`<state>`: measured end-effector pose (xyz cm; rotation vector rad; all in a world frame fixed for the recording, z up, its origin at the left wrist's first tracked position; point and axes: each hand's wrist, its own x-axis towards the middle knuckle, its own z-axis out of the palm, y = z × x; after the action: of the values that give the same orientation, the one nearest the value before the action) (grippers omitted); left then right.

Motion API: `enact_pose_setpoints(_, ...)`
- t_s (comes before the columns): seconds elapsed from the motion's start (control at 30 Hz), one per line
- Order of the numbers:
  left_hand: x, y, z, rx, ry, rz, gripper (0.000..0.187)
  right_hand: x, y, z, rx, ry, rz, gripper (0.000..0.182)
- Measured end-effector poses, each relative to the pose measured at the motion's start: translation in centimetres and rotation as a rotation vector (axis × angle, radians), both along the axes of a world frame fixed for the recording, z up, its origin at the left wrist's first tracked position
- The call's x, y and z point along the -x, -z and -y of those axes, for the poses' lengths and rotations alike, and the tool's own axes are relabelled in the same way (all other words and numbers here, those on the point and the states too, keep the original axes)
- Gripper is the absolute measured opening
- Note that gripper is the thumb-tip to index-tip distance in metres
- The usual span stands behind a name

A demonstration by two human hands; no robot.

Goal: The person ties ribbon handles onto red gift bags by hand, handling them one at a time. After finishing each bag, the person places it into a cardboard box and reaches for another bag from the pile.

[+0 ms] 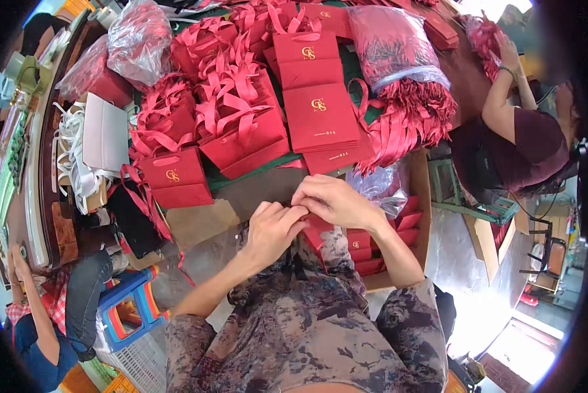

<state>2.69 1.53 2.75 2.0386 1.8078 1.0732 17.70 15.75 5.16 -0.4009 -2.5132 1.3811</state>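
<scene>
Close together at the near edge of the table, my left hand [272, 230] and my right hand [336, 202] meet fingertip to fingertip. Both are pinched on a red piece [315, 230] that hangs down over my lap, mostly covered by the fingers. Just beyond them lies a stack of flat red bags [323, 124] with gold print. To its left stand red bags [245, 141] with pink ribbon handles, and another printed red bag [174, 177] faces me. Red ribbon cords [399, 131] spill from a plastic-wrapped bundle [399, 52] on the right.
A cardboard box [423, 216] of red bags stands by my right arm. White ribbon bags [104, 134] lie at the left. Co-workers sit at the right [523, 137] and lower left [45, 321]. Stacked stools [130, 311] stand at the lower left.
</scene>
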Motion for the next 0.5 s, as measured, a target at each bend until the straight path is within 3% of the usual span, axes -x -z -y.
enact_pose_setpoints(0.03,-0.2,0.0,0.6,-0.022,-0.003,-0.029,0.018,-0.3,0.2,0.0,-0.100,-0.033,0.032,0.010)
enact_pose_setpoints(0.3,0.7,0.4,1.5,-0.056,0.136,-0.125,0.018,-1.0,0.0,0.5,-0.015,-0.239,0.181,0.015)
enact_pose_setpoints(0.5,1.5,-0.3,0.7,0.002,0.163,-0.017,0.021,-0.3,1.0,-1.0,0.046,-0.339,0.162,0.013)
